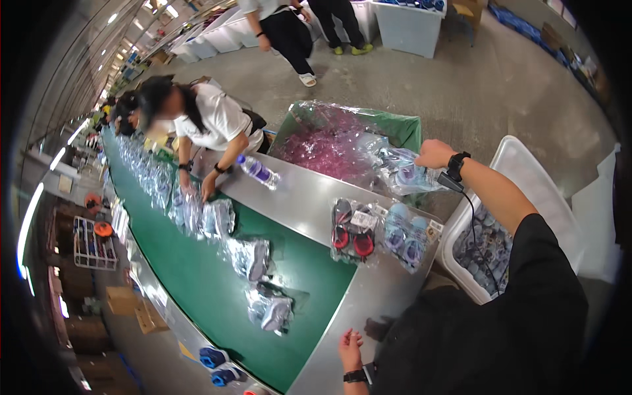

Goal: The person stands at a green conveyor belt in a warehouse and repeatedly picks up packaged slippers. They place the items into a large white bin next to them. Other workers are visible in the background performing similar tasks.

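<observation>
"In the head view, how are our hands?"

"Well apart. Our right hand [434,155] is closed on one end of a clear bag [405,172] of pale blue shoes, just left of it, by the near corner of the green-lined bin [411,130]. Our left hand [351,345] curls loosely near the table [303,204]; we see nothing in it and cannot tell how tightly its fingers fold."

"How do we handle the bag well?"

"We'd best pinch plenty of gathered film and support the shoes' weight, since slick plastic may slip or tear."

"And the materials?"

"Glossy, crinkled film over rounded shoes. Below our right hand, smooth metal bears a red-and-black pair [353,230] and a light-blue pair [405,236], both bagged. Under our right forearm stands a smooth white tub [528,169]."
</observation>
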`<state>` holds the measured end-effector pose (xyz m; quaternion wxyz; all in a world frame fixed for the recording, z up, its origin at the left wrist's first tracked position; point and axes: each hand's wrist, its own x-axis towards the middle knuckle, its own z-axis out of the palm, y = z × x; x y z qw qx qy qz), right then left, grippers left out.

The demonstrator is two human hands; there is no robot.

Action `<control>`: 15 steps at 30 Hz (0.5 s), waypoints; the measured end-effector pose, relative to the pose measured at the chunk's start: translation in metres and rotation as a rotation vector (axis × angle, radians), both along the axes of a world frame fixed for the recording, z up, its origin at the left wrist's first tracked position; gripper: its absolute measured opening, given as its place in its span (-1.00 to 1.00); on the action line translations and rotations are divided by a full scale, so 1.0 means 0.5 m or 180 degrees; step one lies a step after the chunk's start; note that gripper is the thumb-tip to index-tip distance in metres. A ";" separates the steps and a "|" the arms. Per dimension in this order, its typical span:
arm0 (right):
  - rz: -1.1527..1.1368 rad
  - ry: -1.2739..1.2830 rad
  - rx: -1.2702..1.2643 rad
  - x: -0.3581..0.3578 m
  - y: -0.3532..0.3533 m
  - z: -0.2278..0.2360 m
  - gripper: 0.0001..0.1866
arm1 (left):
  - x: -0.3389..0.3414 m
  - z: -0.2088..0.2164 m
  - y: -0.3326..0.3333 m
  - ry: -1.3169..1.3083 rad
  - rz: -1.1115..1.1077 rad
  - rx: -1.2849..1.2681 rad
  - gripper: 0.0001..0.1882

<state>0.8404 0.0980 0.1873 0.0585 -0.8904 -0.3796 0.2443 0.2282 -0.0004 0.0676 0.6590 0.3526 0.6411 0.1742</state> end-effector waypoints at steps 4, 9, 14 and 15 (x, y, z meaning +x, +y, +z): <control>0.0496 -0.0146 0.0445 -0.091 -0.068 0.074 -0.63 | -0.085 -0.027 -0.054 -0.0063 0.0088 0.0058 -0.71; 0.0918 -0.0281 0.0970 -0.224 -0.120 0.076 -0.72 | -0.166 -0.026 -0.104 -0.0222 0.0239 0.0184 -0.72; 0.1491 -0.0512 0.1362 -0.319 -0.134 -0.026 -0.77 | -0.213 -0.010 -0.131 -0.0247 0.0443 0.0141 -0.70; 0.1520 -0.0475 0.1320 -0.326 -0.142 -0.062 -0.78 | -0.216 -0.014 -0.134 -0.0268 0.0414 0.0125 -0.70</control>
